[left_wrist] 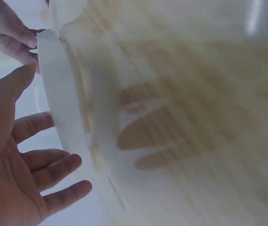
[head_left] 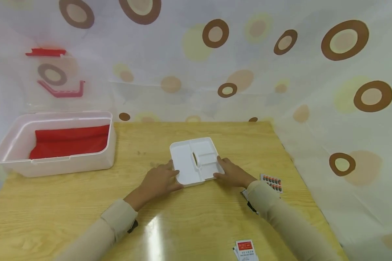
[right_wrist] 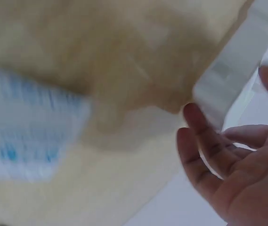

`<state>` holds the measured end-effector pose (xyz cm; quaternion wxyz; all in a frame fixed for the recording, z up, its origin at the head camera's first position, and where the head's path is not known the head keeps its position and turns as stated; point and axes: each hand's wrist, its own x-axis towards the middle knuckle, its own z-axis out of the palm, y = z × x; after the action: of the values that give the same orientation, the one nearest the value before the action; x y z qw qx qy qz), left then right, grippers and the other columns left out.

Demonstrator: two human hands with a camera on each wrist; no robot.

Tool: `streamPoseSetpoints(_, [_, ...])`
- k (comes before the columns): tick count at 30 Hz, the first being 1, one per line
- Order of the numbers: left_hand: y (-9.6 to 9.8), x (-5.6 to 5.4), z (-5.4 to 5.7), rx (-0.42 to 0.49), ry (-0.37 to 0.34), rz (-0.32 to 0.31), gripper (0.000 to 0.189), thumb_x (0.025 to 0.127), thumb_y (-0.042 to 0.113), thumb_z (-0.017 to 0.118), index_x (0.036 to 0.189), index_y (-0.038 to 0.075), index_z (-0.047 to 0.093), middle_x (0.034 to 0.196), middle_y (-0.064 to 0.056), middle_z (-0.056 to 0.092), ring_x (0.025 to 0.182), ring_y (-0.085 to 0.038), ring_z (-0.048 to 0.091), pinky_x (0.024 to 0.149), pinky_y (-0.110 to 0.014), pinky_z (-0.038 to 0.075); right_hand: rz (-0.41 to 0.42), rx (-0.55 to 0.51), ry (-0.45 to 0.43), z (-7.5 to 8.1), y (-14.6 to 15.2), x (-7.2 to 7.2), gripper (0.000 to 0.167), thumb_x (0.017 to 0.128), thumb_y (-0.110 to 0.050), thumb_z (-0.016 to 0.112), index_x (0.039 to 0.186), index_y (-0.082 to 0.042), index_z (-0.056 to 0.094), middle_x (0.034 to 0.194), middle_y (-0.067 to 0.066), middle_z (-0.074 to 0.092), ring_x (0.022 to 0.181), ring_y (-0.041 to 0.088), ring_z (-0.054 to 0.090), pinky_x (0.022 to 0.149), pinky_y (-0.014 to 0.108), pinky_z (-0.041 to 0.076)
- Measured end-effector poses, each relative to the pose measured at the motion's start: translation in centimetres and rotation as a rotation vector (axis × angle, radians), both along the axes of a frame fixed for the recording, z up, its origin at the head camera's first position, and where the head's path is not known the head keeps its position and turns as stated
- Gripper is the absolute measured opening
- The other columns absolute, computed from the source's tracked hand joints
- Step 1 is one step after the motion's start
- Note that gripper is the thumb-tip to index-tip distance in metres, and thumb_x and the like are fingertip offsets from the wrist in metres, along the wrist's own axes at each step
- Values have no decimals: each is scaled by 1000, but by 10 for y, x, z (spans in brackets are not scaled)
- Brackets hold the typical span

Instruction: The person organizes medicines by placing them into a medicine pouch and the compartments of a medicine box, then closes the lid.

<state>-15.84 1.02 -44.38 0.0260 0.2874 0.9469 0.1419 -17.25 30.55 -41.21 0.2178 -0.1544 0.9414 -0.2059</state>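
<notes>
A white divided tray [head_left: 186,165] with an oval slot in its middle is at the centre of the table. My left hand [head_left: 161,179] holds its left side, fingers spread along the edge. The right hand [head_left: 232,172] grips the right side, thumb over the rim. In the left wrist view the tray's outer wall [left_wrist: 60,89] stands beside my left fingers [left_wrist: 53,172]. In the right wrist view a tray corner [right_wrist: 223,82] lies between my right thumb and fingers [right_wrist: 202,150].
A clear white box [head_left: 68,165] with a red cloth [head_left: 72,141] inside stands at the left, its lid [head_left: 65,74] raised behind. A capsule blister pack [head_left: 272,183] lies by the right forearm, partly hidden. White-and-red packets [head_left: 246,250] lie near the front. Patterned sheeting [head_left: 189,54] borders the table.
</notes>
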Motion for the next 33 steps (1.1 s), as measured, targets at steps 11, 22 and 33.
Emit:
streamPoseSetpoints(11, [-56,40,2,74,42,102,44,79,46,79,107,13,77,127,-12,69,94,-29,69,66,-40,55,120,-142,150,4,-29,23,51,99,-10,58,146,5,44,128,21,64,103,30,69,87,40,58])
streamPoseSetpoints(22, [-94,64,9,166,-10,176,48,76,44,82,109,10,75,141,-15,60,112,-35,69,75,-45,57,69,-159,114,20,-15,9,52,102,-19,57,146,3,43,139,25,55,112,34,65,93,49,55])
streamPoseSetpoints(33, [-112,59,-4,276,-112,118,52,71,38,88,113,13,71,139,-11,63,121,-34,65,94,-51,54,168,-81,12,1,-73,-9,80,97,-22,65,159,-3,18,168,16,16,156,35,17,126,52,18])
